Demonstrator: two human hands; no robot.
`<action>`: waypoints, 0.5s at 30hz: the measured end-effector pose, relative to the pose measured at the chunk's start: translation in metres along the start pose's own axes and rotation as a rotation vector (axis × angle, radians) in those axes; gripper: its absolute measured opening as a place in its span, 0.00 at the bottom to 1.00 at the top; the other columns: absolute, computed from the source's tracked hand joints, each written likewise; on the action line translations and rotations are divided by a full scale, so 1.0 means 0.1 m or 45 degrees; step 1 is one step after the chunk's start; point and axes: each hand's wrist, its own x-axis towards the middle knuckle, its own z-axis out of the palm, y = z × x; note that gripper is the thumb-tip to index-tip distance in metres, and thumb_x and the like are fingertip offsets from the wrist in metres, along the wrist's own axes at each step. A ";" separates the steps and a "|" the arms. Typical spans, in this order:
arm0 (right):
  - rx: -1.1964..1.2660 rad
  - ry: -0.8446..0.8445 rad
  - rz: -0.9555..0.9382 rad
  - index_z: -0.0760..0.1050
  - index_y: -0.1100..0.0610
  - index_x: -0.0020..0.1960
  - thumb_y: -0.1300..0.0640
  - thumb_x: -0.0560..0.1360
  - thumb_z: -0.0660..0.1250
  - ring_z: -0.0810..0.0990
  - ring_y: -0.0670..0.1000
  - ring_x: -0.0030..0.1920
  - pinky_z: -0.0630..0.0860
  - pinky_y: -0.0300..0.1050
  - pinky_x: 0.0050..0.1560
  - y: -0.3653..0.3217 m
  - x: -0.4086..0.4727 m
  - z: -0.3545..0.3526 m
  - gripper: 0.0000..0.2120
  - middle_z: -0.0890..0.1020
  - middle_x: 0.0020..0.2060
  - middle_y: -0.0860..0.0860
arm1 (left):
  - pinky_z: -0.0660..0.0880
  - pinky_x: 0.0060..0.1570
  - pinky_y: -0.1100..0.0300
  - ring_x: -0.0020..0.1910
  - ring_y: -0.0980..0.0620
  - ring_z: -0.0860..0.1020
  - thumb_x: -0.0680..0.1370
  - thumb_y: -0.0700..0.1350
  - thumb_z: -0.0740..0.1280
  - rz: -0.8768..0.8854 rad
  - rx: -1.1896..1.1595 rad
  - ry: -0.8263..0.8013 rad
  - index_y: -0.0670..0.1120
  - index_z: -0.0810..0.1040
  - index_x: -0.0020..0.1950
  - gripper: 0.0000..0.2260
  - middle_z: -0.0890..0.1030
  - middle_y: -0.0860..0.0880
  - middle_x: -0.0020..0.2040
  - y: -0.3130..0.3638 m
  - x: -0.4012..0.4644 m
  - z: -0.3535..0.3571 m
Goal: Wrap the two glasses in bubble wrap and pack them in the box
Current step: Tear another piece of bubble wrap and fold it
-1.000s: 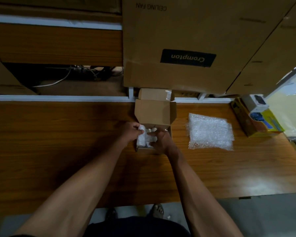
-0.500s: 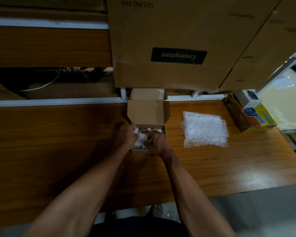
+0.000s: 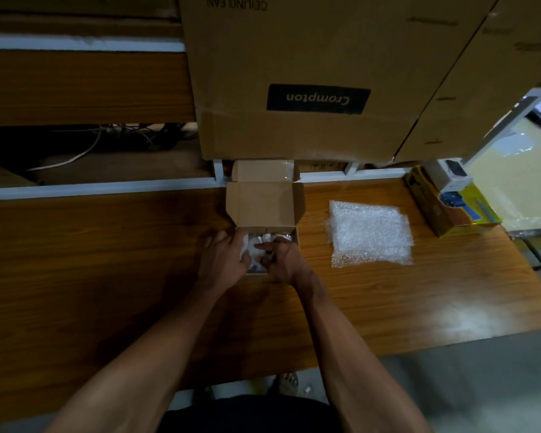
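Both hands are down in the small cardboard box (image 3: pixel 264 210) near the far edge of the wooden table (image 3: pixel 107 260). On the box's left side, the left hand (image 3: pixel 224 260) has its fingers curled over a white bundle of bubble wrap (image 3: pixel 256 250) that fills the inside. On the right side, the right hand (image 3: pixel 283 259) has its fingers bent inward and pinching the same wrapping from above, the forefinger reaching toward the left hand. The two hands nearly touch over the middle of the box. The glasses themselves cannot be made out under the wrap and the hands; only pale crinkled plastic shows between the fingers and along the far inner wall. The box lid stands open, tilted back away from the person, with its tuck flap at the top. To the right of the box, apart from it, a flat stack of bubble wrap sheets (image 3: pixel 370 234) lies on the table. Farther right, at the table's corner, sits a yellow carton (image 3: pixel 450 210) with a small white box (image 3: pixel 448 175) resting on top. A large brown carton (image 3: pixel 310 76) with a black Crompton label stands behind the small box. Cables (image 3: pixel 85 145) lie in the dark gap at upper left.
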 end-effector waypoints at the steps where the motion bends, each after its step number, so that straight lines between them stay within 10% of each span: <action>1: -0.004 -0.012 0.011 0.82 0.58 0.67 0.57 0.77 0.76 0.84 0.61 0.57 0.72 0.39 0.61 0.00 0.01 0.00 0.19 0.81 0.63 0.63 | 0.69 0.54 0.48 0.59 0.46 0.75 0.76 0.56 0.70 0.028 0.035 0.018 0.53 0.71 0.73 0.27 0.83 0.50 0.55 -0.02 -0.04 0.01; 7: -0.037 -0.025 0.008 0.81 0.56 0.70 0.55 0.79 0.75 0.83 0.60 0.61 0.74 0.42 0.63 0.01 0.01 0.00 0.20 0.80 0.65 0.62 | 0.63 0.52 0.48 0.59 0.48 0.70 0.75 0.51 0.73 0.038 0.121 0.012 0.54 0.82 0.55 0.10 0.83 0.58 0.55 0.04 -0.08 -0.02; 15: -0.042 -0.019 0.020 0.81 0.55 0.69 0.53 0.78 0.75 0.82 0.61 0.61 0.76 0.46 0.64 0.01 0.01 0.03 0.20 0.80 0.64 0.62 | 0.65 0.55 0.48 0.63 0.48 0.69 0.80 0.59 0.65 0.017 0.006 0.060 0.55 0.85 0.56 0.12 0.76 0.54 0.61 -0.04 -0.28 0.08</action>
